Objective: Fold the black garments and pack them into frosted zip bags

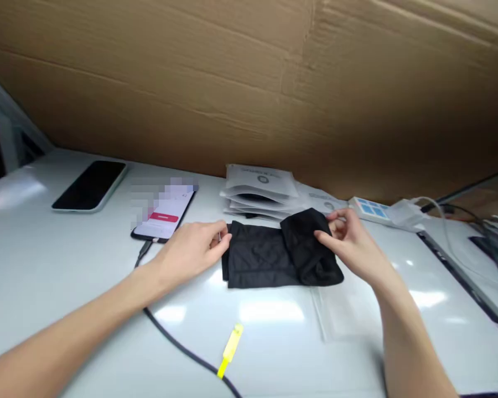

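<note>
Bare left hand [197, 243] is at 9 o'clock of the black cloth [259, 257], fingers curled, thumb close to them, touching its edge; I cannot tell if it grips. At 3 o'clock, the right hand [352, 240] has the folded-over part pinched between thumb and fingers. The cloth lies flat on the white table [45, 260], just below the middle. White packets [261, 185] sit at 12 o'clock, near it. A lit phone [170, 213] is at 10 o'clock, and a clear bag [344, 320] at 5 o'clock.
</note>
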A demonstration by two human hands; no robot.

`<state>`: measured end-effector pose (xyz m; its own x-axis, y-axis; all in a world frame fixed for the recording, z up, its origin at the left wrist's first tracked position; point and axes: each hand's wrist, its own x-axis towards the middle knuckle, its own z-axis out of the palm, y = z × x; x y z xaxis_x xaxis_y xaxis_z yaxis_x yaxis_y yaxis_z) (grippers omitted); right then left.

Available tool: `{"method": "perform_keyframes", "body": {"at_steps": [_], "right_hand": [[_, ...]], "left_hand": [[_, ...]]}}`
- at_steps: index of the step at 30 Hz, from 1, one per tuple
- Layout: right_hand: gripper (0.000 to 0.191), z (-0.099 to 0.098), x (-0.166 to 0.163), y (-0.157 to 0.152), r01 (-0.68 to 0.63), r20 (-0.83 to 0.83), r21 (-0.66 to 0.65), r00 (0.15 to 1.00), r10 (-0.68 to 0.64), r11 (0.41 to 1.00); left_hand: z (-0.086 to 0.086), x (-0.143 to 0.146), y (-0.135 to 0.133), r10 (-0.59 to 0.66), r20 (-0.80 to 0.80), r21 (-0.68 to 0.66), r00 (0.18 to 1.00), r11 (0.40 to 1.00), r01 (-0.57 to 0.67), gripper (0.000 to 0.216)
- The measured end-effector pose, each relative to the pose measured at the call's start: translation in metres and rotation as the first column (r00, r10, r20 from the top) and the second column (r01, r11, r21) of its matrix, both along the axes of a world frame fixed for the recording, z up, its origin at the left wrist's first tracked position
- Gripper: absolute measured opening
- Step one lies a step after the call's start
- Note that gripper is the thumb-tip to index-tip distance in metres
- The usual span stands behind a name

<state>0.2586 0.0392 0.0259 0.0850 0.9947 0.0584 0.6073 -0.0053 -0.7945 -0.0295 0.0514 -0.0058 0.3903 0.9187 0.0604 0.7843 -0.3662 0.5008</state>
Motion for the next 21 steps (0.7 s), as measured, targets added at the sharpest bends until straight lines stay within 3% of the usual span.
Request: {"method": "perform_keyframes", "body": {"at_steps": [1, 3, 5, 6, 8, 10, 12, 15, 17, 19, 21], "right_hand": [[0.034, 0.002, -0.011, -0.004, -0.044, -0.055, 0.027, 0.997, 0.045, 0.999], [0.033, 0.008, -0.035, -0.015, -0.26, -0.201, 0.043, 0.943, 0.263, 0.965], [0.037, 0.011, -0.05, -0.024, -0.492, -0.29, 0.04, 0.827, 0.481, 0.87], [0.035, 0.012, -0.052, -0.026, -0.525, -0.31, 0.053, 0.8, 0.514, 0.849], [0.022, 0.009, -0.048, -0.023, -0.44, -0.293, 0.084, 0.846, 0.445, 0.894], [0.012, 0.004, -0.038, -0.016, -0.293, -0.199, 0.098, 0.931, 0.307, 0.951], [0.012, -0.002, -0.031, -0.011, -0.28, -0.038, 0.066, 0.958, 0.283, 0.958], [0.012, -0.005, -0.036, -0.014, -0.482, 0.181, -0.002, 0.862, 0.474, 0.876], [0.03, -0.004, -0.046, -0.022, -0.607, 0.283, -0.028, 0.757, 0.589, 0.794], [0.046, -0.005, -0.056, -0.03, -0.659, 0.377, -0.049, 0.683, 0.625, 0.75], [0.044, -0.008, -0.062, -0.035, -0.659, 0.471, -0.045, 0.649, 0.598, 0.751]], "left_hand": [[-0.001, 0.001, 0.0, -0.015, 0.014, -0.022, 1.0, 1.0, 0.015, 0.024], [-0.003, 0.003, 0.0, -0.001, 0.033, -0.036, 0.999, 0.999, 0.002, 0.024], [-0.003, 0.003, 0.001, 0.057, 0.056, -0.065, 0.997, 0.996, -0.054, 0.024], [-0.003, 0.003, 0.001, 0.099, 0.075, -0.087, 0.992, 0.992, -0.092, 0.025], [-0.001, 0.003, 0.002, 0.163, 0.106, -0.13, 0.981, 0.98, -0.149, 0.027], [-0.001, 0.004, 0.001, 0.169, 0.107, -0.14, 0.98, 0.978, -0.153, 0.031], [-0.001, 0.006, 0.001, 0.14, 0.086, -0.136, 0.986, 0.983, -0.127, 0.034], [-0.004, 0.008, -0.001, 0.096, 0.067, -0.125, 0.993, 0.988, -0.088, 0.032], [-0.006, 0.008, -0.002, 0.088, 0.066, -0.12, 0.994, 0.99, -0.079, 0.031], [-0.009, 0.007, -0.002, 0.076, 0.068, -0.12, 0.995, 0.991, -0.067, 0.032], [-0.011, 0.006, -0.001, 0.064, 0.069, -0.113, 0.996, 0.992, -0.056, 0.034]]}}
